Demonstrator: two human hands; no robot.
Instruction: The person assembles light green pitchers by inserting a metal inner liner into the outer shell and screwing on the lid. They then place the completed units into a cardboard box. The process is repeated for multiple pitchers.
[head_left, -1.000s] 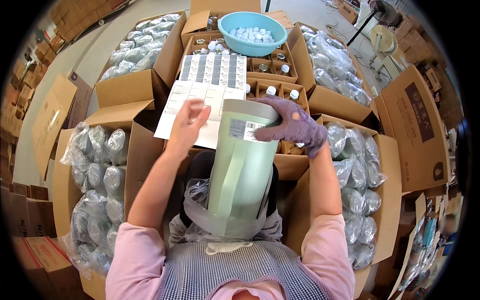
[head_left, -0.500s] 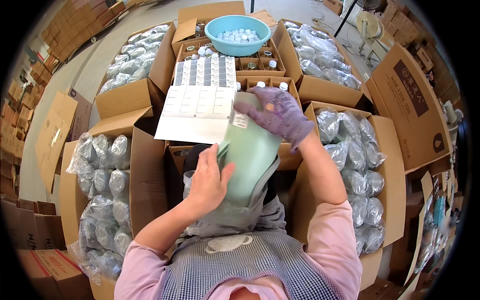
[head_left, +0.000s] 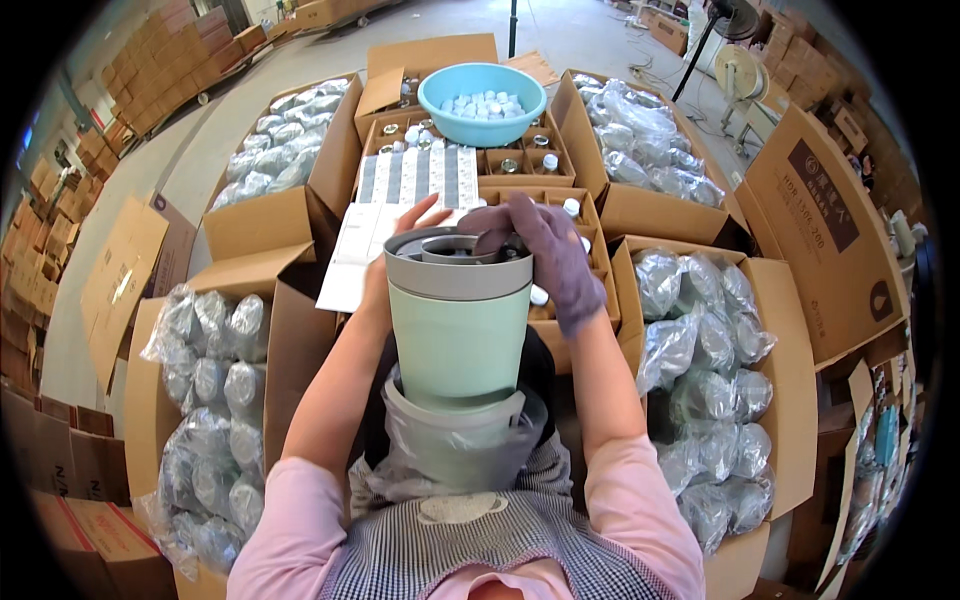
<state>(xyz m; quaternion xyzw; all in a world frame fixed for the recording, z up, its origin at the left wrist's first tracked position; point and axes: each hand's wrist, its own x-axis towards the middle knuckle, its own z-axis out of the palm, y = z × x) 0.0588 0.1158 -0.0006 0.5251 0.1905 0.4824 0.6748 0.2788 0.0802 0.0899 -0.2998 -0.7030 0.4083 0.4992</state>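
A large pale green tumbler (head_left: 458,345) with a grey rim band stands upright over my lap. Its lower part sits in a crumpled clear plastic bag (head_left: 455,450), with a grey loop showing near the bag's mouth. My bare left hand (head_left: 412,228) wraps the tumbler's far left side; most of its palm is hidden behind the rim. On my right hand (head_left: 560,260) is a purple-grey glove. That hand grips the upper right side, its fingers bent over the grey and dark lid parts (head_left: 462,250) in the top. The fingertips are partly hidden there.
Beyond the tumbler, sticker sheets (head_left: 420,178) lie across a divided carton (head_left: 545,195) of capped bottles. A blue basin (head_left: 482,105) of white caps stands behind. Open cartons of plastic-wrapped items flank me, left (head_left: 215,400) and right (head_left: 710,370).
The tumbler has turned from tilted to upright, its rim now facing up. My left hand went from its near side to the far left side; my right hand moved onto the top.
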